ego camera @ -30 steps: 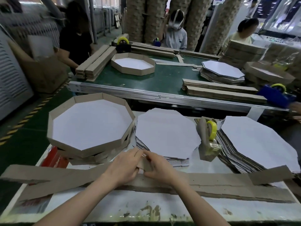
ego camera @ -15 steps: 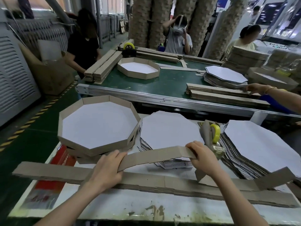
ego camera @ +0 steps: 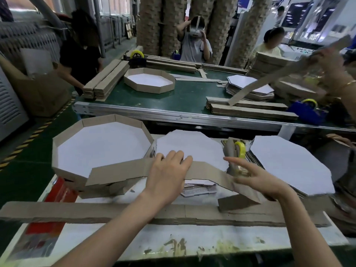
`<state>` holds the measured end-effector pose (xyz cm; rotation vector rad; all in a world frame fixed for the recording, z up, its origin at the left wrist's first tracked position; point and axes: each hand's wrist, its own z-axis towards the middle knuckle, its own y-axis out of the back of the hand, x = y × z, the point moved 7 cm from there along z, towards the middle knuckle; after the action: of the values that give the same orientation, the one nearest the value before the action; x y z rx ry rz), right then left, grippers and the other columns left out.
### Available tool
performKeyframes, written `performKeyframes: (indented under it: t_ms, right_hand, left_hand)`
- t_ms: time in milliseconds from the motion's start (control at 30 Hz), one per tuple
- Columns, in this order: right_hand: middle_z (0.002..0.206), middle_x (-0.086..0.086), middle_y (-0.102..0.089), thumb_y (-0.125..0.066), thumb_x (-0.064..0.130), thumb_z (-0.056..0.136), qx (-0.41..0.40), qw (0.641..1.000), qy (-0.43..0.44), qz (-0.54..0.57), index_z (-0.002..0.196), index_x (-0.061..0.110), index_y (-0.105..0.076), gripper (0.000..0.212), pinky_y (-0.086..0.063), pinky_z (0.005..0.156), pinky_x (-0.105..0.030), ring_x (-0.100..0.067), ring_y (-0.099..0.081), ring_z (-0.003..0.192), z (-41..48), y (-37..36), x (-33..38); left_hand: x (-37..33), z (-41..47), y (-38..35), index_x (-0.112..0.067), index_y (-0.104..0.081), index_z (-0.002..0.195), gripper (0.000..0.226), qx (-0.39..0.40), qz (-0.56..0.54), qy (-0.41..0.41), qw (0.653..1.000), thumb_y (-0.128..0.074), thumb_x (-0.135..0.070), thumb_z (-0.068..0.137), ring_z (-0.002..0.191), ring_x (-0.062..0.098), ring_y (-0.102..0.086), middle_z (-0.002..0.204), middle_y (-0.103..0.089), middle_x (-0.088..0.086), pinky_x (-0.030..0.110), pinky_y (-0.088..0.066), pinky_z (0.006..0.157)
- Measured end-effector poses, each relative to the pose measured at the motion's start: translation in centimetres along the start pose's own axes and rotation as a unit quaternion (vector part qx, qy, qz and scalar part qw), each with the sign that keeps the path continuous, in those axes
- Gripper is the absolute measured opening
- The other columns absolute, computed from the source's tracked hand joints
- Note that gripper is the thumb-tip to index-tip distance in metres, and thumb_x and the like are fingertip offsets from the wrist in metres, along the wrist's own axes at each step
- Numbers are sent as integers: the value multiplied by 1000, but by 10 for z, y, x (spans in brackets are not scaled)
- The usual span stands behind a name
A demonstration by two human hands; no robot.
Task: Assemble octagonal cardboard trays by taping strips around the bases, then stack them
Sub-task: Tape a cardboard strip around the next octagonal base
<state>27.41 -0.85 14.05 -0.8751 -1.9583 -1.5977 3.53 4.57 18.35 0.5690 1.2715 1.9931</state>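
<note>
While the fingers (ego camera: 173,157) of your left hand (ego camera: 167,176) curl over the cardboard strip (ego camera: 119,170), holding it against the stack of octagonal bases (ego camera: 188,145), your right hand (ego camera: 258,180) spreads its fingers (ego camera: 231,160) loose over the strip's far end, beside the tape dispenser (ego camera: 238,151).

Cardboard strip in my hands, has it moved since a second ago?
Yes: the strip rose from the strip pile up against the middle base stack.

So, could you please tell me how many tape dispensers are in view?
3. A yellow-roll dispenser on the near table, between the white base stacks; a black dispenser on the green table, far edge; a blue dispenser at its near right. More may be hidden.
</note>
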Motion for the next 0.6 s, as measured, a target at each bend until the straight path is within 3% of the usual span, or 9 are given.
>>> performKeyframes:
  t_ms: [67, 133, 200, 233, 300, 367, 433, 533, 600]
  right_hand:
    - [135, 27, -55, -59, 26, 88, -44, 996, 28, 71, 136, 40, -54, 50, -43, 99, -18, 11, -47, 125, 3, 13, 9]
    - [114, 16, -70, -59, 18, 92, -179, 973, 11, 146, 119, 30, -69, 31, -50, 80, -14, 6, -63, 104, 8, 35, -12]
    - [88, 1, -72, -56, 10, 93, -371, 910, -79, 168, 102, 16, -73, 20, -50, 60, -20, -12, -67, 76, -2, 55, -68]
    - [76, -5, -68, -54, 8, 93, -439, 870, -143, 175, 95, 9, -70, 17, -45, 53, -26, -21, -61, 65, -12, 57, -102]
    - [67, -15, -57, -49, 8, 92, -492, 785, -296, 233, 80, 2, -60, 17, -34, 49, -27, -26, -46, 59, -36, 38, -171]
    - [73, -21, -57, -52, 16, 95, -453, 727, -418, 303, 76, 0, -55, 25, -34, 51, -29, -25, -46, 59, -51, -3, -221]
    - [65, -16, -50, -55, 30, 98, -372, 709, -458, 387, 73, 3, -50, 38, -37, 46, -26, -21, -45, 50, -54, -48, -242]
    - [51, -2, -32, -48, 46, 100, -210, 697, -389, 564, 65, 11, -41, 50, -29, 32, -15, -13, -34, 33, -38, -111, -229]
    - [51, 2, -26, -48, 51, 96, -147, 694, -353, 610, 62, 15, -37, 51, -28, 30, -16, -11, -32, 32, -27, -131, -208]
  left_hand:
    - [-9, 7, -3, -23, -58, 117, 45, 7, -28, 12, 1000, -61, -14, 73, 96, 22, -55, 103, -58, -2, 36, -43, 79]
    - [-9, 13, -7, -24, -56, 120, 44, 5, -57, 27, 998, -58, -15, 77, 99, 20, -52, 106, -55, -4, 35, -41, 82]
    - [-3, 17, -4, -24, -60, 118, 44, -7, -77, 44, 996, -61, -14, 74, 96, 20, -54, 102, -57, -5, 35, -42, 80]
    - [0, 20, -1, -24, -63, 115, 45, -17, -90, 55, 994, -63, -13, 72, 93, 21, -56, 98, -59, -4, 36, -43, 77]
    - [5, 26, 1, -22, -68, 110, 46, -39, -116, 74, 990, -69, -9, 66, 86, 23, -59, 91, -61, -3, 35, -42, 69]
    - [6, 35, 0, -23, -69, 110, 47, -49, -137, 88, 985, -68, -6, 66, 87, 23, -59, 91, -62, -3, 35, -40, 69]
    - [5, 48, -5, -27, -66, 116, 47, -43, -164, 108, 980, -62, -7, 73, 96, 20, -56, 98, -61, -6, 35, -39, 76]
    - [1, 64, -9, -32, -63, 120, 45, -42, -192, 125, 973, -56, -12, 80, 102, 17, -52, 102, -58, -11, 35, -38, 82]
    - [-4, 72, -8, -32, -64, 118, 45, -47, -206, 121, 970, -51, -16, 79, 100, 17, -53, 100, -59, -11, 36, -40, 82]
